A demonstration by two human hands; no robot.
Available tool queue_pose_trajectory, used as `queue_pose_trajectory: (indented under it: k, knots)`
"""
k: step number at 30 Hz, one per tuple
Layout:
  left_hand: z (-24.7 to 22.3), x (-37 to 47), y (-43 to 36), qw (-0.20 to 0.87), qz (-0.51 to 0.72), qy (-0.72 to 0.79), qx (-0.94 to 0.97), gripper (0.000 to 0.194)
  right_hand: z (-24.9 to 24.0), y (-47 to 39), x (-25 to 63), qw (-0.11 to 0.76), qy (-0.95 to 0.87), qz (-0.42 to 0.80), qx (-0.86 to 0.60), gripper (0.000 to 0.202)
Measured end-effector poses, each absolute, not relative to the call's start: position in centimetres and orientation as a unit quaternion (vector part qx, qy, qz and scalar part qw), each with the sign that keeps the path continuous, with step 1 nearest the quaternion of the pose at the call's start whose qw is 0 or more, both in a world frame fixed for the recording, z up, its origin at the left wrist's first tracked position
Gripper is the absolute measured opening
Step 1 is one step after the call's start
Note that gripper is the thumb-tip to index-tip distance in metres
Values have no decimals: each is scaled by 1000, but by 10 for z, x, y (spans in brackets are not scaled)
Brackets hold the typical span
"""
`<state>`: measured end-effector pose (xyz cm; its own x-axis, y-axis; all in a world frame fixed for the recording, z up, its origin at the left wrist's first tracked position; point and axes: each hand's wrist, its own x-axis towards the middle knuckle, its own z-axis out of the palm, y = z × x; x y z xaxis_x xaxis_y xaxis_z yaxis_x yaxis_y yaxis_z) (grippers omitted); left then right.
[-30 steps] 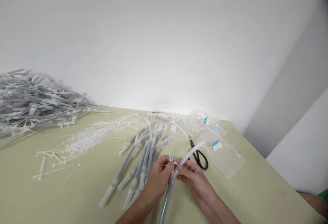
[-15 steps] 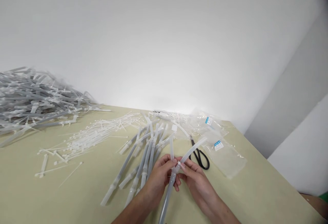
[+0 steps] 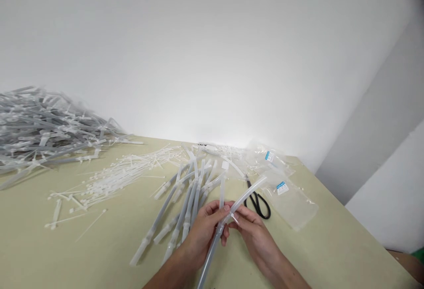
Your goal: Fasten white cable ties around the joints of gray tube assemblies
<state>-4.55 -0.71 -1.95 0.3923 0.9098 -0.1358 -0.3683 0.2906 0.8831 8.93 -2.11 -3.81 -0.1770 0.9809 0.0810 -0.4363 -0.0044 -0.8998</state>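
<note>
A translucent Y-shaped tube assembly (image 3: 212, 248) is held between both hands near the bottom centre, its two short branches pointing up and its long stem running down toward me. My left hand (image 3: 206, 231) pinches it at the joint from the left. My right hand (image 3: 254, 228) has its fingers closed at the base of the right branch, where a small white piece, seemingly a cable tie head, shows at the fingertips. Just left of my left hand lie several similar tube assemblies (image 3: 161, 213) in a loose bundle.
Loose white cable ties (image 3: 121, 175) are spread left of the bundle. A large heap of tube assemblies (image 3: 49, 125) stands at the far left. Black-handled scissors (image 3: 261, 205) lie beyond my right hand, beside clear plastic bags (image 3: 291, 203) with blue labels. A white wall borders the table (image 3: 344, 245).
The held assembly has tilted a little, its lower stem swinging left. My left hand has shifted slightly left, and my right fingers remain at the joint.
</note>
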Motion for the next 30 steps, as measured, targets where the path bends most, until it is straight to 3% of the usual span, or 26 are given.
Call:
queue_pose_trajectory:
  k: [9,13,16,30]
  knots:
    - [-24,-47,-3,720,423,378,399,30,-48,-20,91,550,-413,610,-393,36]
    - [-27,-46,0,708,452,395,373,27,-54,-19,89,557,-368,606,-433,24]
    - [-28,-46,2,689,477,401,370,28,-54,-18,87,558,-342,633,-414,34]
    - [-27,-46,2,695,494,408,327,28,-42,-24,85,493,-528,547,-424,32]
